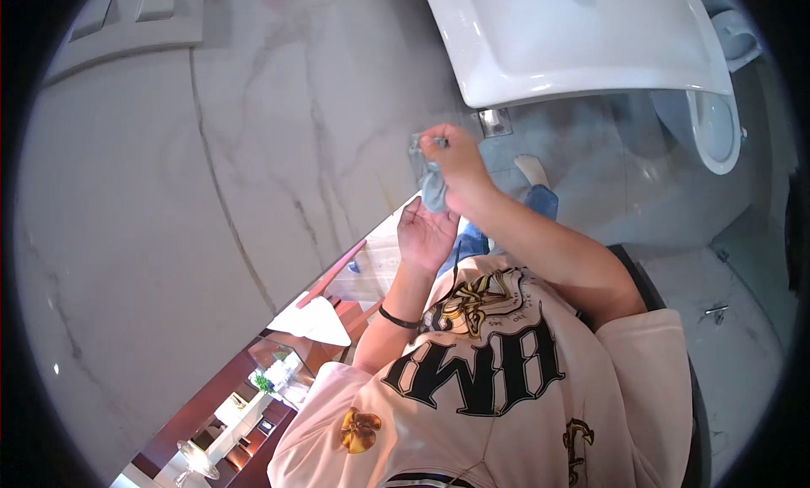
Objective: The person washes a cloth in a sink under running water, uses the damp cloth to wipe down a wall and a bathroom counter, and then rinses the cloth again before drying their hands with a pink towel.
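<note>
My right hand point(459, 168) grips a thin, crumpled grey-blue cloth or glove point(434, 189), pinched between thumb and fingers. Just below it, my left hand point(429, 236) is palm up with the thumb apart, its fingers largely hidden behind the fabric and my right hand. Whether those fingers hold the fabric or lie inside it cannot be told. A black band point(398, 318) circles my left wrist. Both hands are in front of my printed light shirt point(506, 387), left of the white washbasin point(588, 45).
A marbled wall point(145, 203) fills the left side, with switch plates point(157, 1) above. A toilet point(718, 130) stands to the right, and a floor drain point(495, 122) is by the basin. My bare foot point(530, 170) shows. Through a doorway are a pink-edged white chair point(316, 317) and shelves.
</note>
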The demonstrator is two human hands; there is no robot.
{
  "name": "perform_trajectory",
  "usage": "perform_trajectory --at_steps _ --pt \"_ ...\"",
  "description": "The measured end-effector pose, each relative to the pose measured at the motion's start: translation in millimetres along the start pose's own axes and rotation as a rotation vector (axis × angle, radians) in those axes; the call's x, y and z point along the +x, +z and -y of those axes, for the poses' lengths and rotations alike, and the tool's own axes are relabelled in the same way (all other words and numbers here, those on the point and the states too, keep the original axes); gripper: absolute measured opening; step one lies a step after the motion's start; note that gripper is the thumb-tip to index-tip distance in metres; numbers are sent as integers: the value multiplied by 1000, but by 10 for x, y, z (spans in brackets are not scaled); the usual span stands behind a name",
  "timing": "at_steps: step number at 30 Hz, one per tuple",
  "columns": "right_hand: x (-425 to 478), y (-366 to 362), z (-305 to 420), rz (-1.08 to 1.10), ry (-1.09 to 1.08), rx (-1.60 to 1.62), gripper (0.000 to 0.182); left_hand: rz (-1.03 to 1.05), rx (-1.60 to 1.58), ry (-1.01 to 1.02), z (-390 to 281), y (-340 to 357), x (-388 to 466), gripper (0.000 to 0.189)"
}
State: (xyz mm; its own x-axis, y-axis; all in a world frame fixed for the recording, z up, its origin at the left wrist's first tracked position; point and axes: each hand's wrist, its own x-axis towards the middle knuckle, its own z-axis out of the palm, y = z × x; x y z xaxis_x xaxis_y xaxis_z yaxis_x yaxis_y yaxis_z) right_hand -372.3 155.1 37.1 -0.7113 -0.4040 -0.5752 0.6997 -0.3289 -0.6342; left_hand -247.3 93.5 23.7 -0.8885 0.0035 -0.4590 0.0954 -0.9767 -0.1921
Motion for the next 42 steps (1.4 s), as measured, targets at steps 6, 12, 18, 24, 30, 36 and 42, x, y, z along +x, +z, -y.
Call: perform_trajectory --at_steps 6,12,18,24,30,36,42 --pt "-434 414 205 -163 -47 -141 12 -154 168 45 175 133 77 45" --pt "-692 530 495 -101 -91 -201 11 -35 161 11 166 0 104 44" --pt "-667 504 469 37 -115 -168 7 55 119 -19 97 118 1 43" --pt "-872 533 648 138 -65 -104 3 140 93 -18 157 408 -197 43" --pt "-1172 719 894 293 56 61 3 180 201 104 95 563 -346 44" --pt "-1390 518 1169 568 214 166 8 527 -189 -81 437 989 -386 49" --pt "-1236 -289 1201 403 85 500 20 59 -75 -33 235 874 -515 61"
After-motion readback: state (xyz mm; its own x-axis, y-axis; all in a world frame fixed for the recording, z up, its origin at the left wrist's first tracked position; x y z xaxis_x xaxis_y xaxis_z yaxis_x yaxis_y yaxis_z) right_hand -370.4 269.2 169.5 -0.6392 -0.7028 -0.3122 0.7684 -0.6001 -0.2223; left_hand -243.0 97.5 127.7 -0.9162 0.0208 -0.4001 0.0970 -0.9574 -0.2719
